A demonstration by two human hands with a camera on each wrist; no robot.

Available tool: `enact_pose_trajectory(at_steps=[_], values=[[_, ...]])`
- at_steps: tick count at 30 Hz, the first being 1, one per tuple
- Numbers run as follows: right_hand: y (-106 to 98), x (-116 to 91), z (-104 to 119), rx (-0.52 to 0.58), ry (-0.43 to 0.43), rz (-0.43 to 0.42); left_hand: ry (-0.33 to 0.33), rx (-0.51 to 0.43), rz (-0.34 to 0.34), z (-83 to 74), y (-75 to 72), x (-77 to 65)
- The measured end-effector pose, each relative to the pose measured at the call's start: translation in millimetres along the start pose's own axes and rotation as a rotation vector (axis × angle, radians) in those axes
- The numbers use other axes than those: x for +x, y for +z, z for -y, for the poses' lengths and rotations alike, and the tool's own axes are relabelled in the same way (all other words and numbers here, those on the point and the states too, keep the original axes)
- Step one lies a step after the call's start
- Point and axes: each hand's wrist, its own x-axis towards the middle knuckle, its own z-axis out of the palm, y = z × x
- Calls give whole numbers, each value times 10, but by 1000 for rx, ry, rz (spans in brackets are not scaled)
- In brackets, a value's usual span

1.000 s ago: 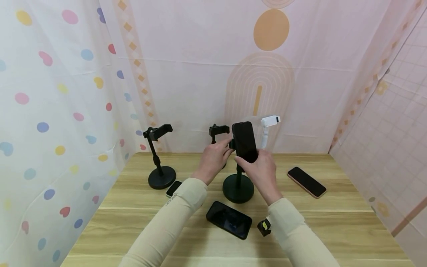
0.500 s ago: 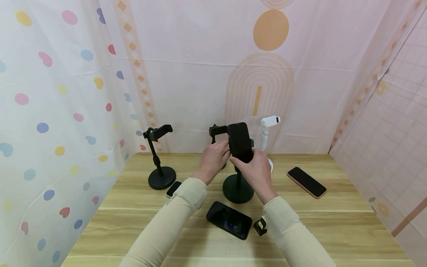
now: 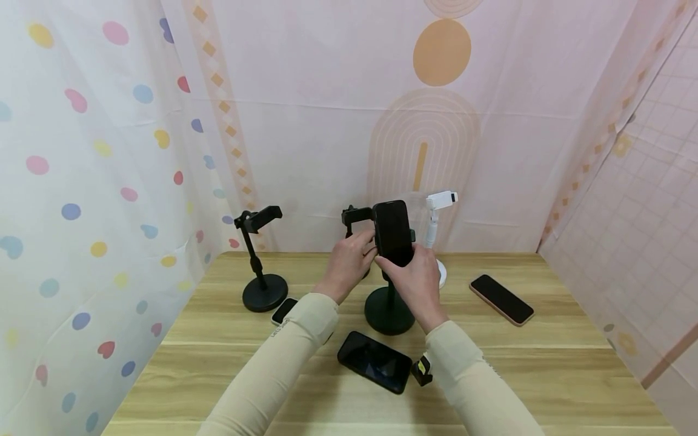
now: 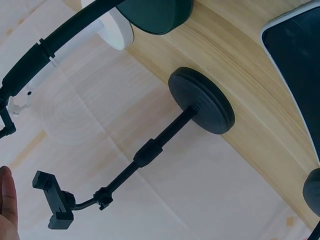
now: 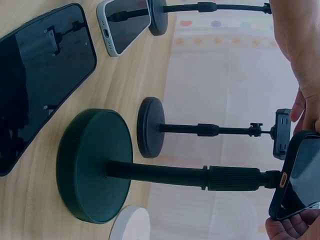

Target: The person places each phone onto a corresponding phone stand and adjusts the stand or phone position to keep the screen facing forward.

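Note:
A black phone point(image 3: 394, 233) stands upright at the head of a dark green phone stand point(image 3: 389, 312). My right hand point(image 3: 418, 281) holds the phone's lower part, thumb across the front. At the phone's left edge, my left hand point(image 3: 349, 263) has curled fingers at the stand's clamp; the fingertips are partly hidden behind the phone. One clamp end point(image 3: 412, 235) shows at the phone's right edge. In the right wrist view the phone point(image 5: 300, 175) meets the top of the green pole point(image 5: 232, 178). The left wrist view catches only a bit of finger point(image 4: 7, 200).
Black phone stands stand at left point(image 3: 264, 293) and behind my left hand point(image 3: 357, 214); a white stand point(image 3: 442, 200) is behind the right. Phones lie on the table at front point(image 3: 375, 361), at right point(image 3: 501, 300) and near the left forearm point(image 3: 283, 310). A patterned curtain point(image 3: 305, 151) backs the table.
The phone and my right hand have shifted slightly left, uncovering the clamp end on the phone's right and the white stand's base. My left hand has stayed nearly still.

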Motion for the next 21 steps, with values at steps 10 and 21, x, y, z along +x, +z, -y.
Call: enact_pose_trajectory(at_steps=[10, 21], values=[[42, 7, -39, 5, 2, -33, 63, -19, -47, 47, 34, -12], [54, 14, -86, 17, 18, -31, 100, -28, -60, 77, 45, -12]])
